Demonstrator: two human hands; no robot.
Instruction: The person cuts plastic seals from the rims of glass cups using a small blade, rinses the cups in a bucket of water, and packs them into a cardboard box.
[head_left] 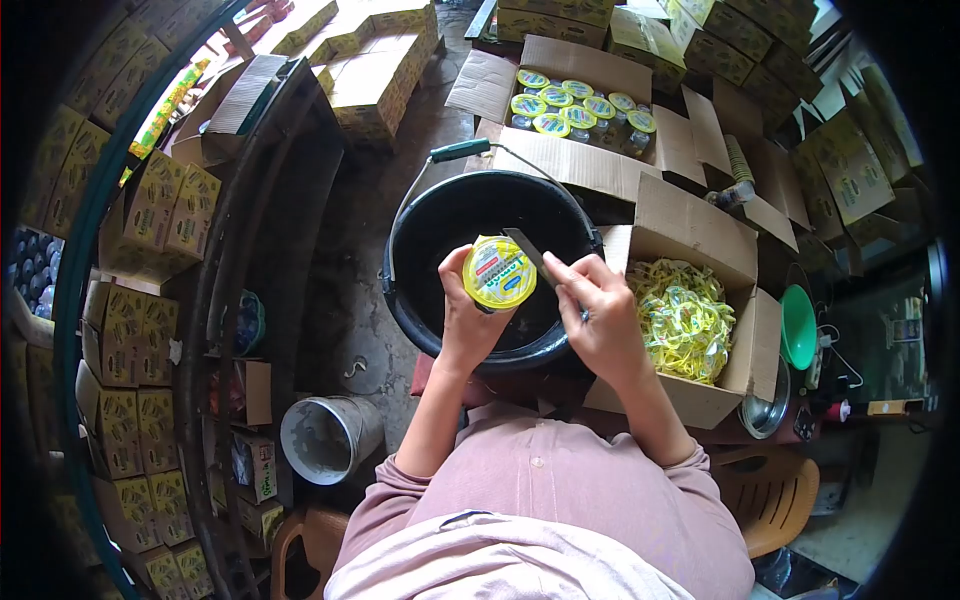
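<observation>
My left hand [468, 325] grips a sealed plastic cup [500, 272] with a yellow printed lid facing up. In my right hand [600, 312] is a knife [528, 252], its flat dark blade slanting up and left beside the lid's right edge. I cannot tell whether the blade touches the lid. Both hands are over a black bucket [415, 322] with a wire handle and a green grip. Right of the bucket stands a cardboard box [690, 225] filled with yellow and clear plastic strips [685, 320].
Behind the bucket, an open carton [590, 165] holds several yellow-lidded cups [575, 115]. A whitish pail [330, 440] stands on the floor at left. Stacked printed cartons [140, 330] line the left side. A green bowl [797, 326] and a chair [765, 495] are at right.
</observation>
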